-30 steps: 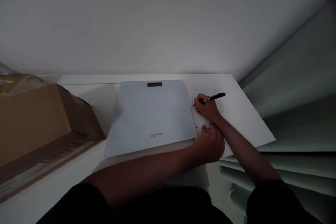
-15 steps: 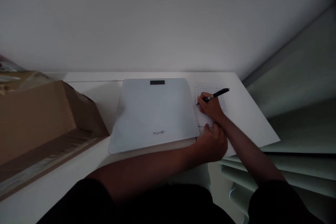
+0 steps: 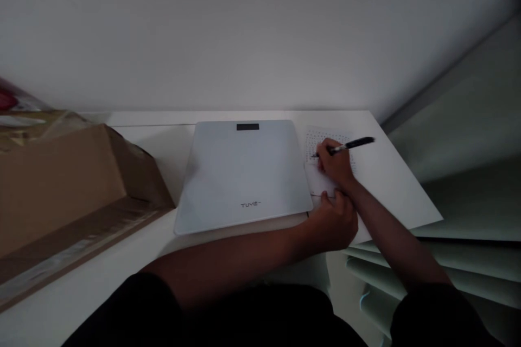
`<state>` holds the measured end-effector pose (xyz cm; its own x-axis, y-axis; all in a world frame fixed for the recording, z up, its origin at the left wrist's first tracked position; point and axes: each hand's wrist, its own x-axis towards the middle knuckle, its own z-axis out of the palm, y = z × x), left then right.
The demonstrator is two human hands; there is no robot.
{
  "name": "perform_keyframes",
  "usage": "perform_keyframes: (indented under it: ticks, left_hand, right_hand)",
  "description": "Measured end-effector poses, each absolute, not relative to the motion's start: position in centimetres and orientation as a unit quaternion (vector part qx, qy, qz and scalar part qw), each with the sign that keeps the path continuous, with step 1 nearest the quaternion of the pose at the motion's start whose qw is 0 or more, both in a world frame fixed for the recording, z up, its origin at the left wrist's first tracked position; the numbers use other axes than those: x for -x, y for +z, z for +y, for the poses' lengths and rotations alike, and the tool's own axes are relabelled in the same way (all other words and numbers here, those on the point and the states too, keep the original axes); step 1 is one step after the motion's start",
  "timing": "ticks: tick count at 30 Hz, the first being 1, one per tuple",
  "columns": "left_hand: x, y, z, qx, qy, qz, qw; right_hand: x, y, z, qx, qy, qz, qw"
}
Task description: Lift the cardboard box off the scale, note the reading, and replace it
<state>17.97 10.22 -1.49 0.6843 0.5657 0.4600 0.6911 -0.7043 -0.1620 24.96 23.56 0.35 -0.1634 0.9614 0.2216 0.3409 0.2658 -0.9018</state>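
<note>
My right hand (image 3: 334,160) grips a dark pen (image 3: 358,142), its tip low over the left part of a sheet of paper (image 3: 317,178). Rows of small marks cover the upper part of the sheet; its lower part looks blank. My left hand (image 3: 334,222) is curled at the sheet's lower edge, thumb and fingertips pressing there, just below my right wrist. Left of the paper lies a flat white scale (image 3: 244,171) with a dark display and lettering along its near side. My left forearm crosses in front of it.
A taped cardboard box (image 3: 61,173) stands at the left. Everything rests on a white tabletop (image 3: 382,173) against a pale wall (image 3: 244,32). Greenish curtain folds (image 3: 476,271) hang past the table's right edge.
My right hand has moved slightly up and right over the paper, and the pen leans further right. My left hand stays at the lower edge. The whole view has shifted a little.
</note>
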Motion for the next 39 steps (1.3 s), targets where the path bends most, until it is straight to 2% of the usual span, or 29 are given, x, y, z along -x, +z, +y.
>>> perform_keyframes:
  ticks: [2,4,7,10,13,17,24,28,33,36,39]
  left_hand:
    - [-17.9,-1.5,10.2,0.904,-0.183,-0.346,0.17]
    - [-17.8,-1.5,10.2,0.903,-0.183,-0.346,0.178]
    - [-17.6,-1.3,10.2,0.902,-0.187,-0.348,0.176]
    - [-17.4,-0.9,10.4,0.905,-0.182,-0.349,0.162]
    - [-17.2,-0.4,10.6,0.905,-0.195,-0.341,0.166]
    - [-17.0,0.6,10.6,0.901,-0.228,-0.294,0.225]
    - [-12.2,2.5,7.0,0.886,-0.291,-0.242,0.268]
    - [-5.5,3.0,2.8,0.879,-0.256,-0.335,0.223]
    - [3.3,3.4,-2.7,0.786,-0.275,-0.484,0.268]
    - [7.9,3.7,-5.8,0.671,-0.32,-0.589,0.316]
    - [11.8,3.9,-8.5,0.567,-0.365,-0.662,0.326]
  right_hand:
    - [-25.6,0.7,23.8,0.495,0.324,-0.644,0.485]
    - [-26.5,1.2,24.3,0.497,0.252,-0.666,0.496]
    - [-28.2,1.5,25.4,0.472,0.123,-0.758,0.434]
    - [-29.5,1.2,26.5,0.417,0.053,-0.827,0.372]
    - [-29.9,0.7,27.0,0.405,0.047,-0.851,0.332]
    - [-30.0,0.6,26.9,0.426,0.028,-0.86,0.281]
    - [-31.5,0.7,27.3,0.446,-0.005,-0.862,0.241]
    - [-32.1,-0.1,27.6,0.45,-0.006,-0.864,0.226]
    - [-32.2,-0.3,27.8,0.461,0.041,-0.853,0.243]
    - [-32.4,0.2,27.6,0.519,0.045,-0.811,0.265]
    - [-33.3,0.5,27.7,0.586,0.032,-0.773,0.24]
